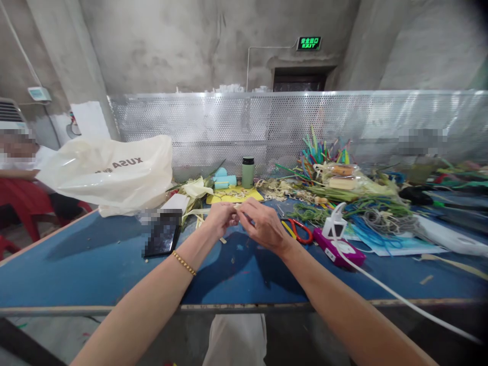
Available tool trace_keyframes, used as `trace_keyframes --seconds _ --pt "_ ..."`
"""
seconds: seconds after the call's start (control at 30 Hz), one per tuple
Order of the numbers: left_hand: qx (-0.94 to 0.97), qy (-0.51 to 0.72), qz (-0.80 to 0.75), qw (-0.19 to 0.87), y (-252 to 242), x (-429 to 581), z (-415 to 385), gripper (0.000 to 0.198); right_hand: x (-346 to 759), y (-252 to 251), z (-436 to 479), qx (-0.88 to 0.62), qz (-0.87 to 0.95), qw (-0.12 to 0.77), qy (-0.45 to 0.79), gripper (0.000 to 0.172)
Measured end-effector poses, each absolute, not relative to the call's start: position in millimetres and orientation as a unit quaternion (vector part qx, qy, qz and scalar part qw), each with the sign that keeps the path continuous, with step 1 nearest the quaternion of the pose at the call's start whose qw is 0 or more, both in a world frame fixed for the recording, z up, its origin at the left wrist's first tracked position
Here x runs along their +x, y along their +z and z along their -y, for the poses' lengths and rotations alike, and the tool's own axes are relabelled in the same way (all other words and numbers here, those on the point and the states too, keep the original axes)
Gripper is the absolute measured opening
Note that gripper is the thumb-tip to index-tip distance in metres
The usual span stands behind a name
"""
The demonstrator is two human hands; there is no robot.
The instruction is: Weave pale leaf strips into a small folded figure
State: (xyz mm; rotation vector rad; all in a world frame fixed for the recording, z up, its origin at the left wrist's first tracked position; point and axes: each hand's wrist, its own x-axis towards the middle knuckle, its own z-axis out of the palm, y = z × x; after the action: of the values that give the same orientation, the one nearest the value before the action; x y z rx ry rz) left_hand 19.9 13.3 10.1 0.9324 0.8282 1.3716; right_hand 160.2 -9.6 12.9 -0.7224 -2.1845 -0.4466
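Over the middle of the blue table, my left hand (pixel 221 218) and my right hand (pixel 264 224) meet at the fingertips. Both are closed in a pinch around something small and pale, mostly hidden by the fingers, whose kind I cannot make out. Pale leaf strips (pixel 199 216) lie just beyond my left hand. Behind the hands is a yellow sheet (pixel 249 195) with small pale scraps on it. Red-handled scissors (pixel 303 233) rest on the table to the right of my right hand.
A black phone (pixel 163 234) and a large cream plastic bag (pixel 110 173) are at left. A green bottle (pixel 247 173) stands behind. To the right are a magenta box (pixel 338 249) with a white charger (pixel 335 223), tangled cords (pixel 385 223) and coloured stems (pixel 324 155). A person sits far left.
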Motion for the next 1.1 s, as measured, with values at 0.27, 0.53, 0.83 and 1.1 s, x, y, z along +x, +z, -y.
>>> trace_keyframes --seconds 0.27,0.53,0.83,1.1 --pt "0.415 0.551 -0.37 0.622 16.0 17.5 -10.8 0.018 163.4 4.0 1.7 -0.27 0.86 0.424 -0.094 0.011" --pt "0.404 0.556 -0.365 0.628 12.8 21.8 -9.8 0.018 162.4 3.3 1.6 -0.302 0.851 0.404 -0.146 0.014" --pt "0.391 0.552 -0.374 0.634 13.4 19.1 -11.9 0.016 162.9 0.1 -2.9 -0.269 0.847 0.451 -0.083 0.022" --pt "0.399 0.546 -0.362 0.642 13.3 19.9 -11.4 0.015 159.7 6.8 6.8 -0.301 0.838 0.444 -0.098 0.018"
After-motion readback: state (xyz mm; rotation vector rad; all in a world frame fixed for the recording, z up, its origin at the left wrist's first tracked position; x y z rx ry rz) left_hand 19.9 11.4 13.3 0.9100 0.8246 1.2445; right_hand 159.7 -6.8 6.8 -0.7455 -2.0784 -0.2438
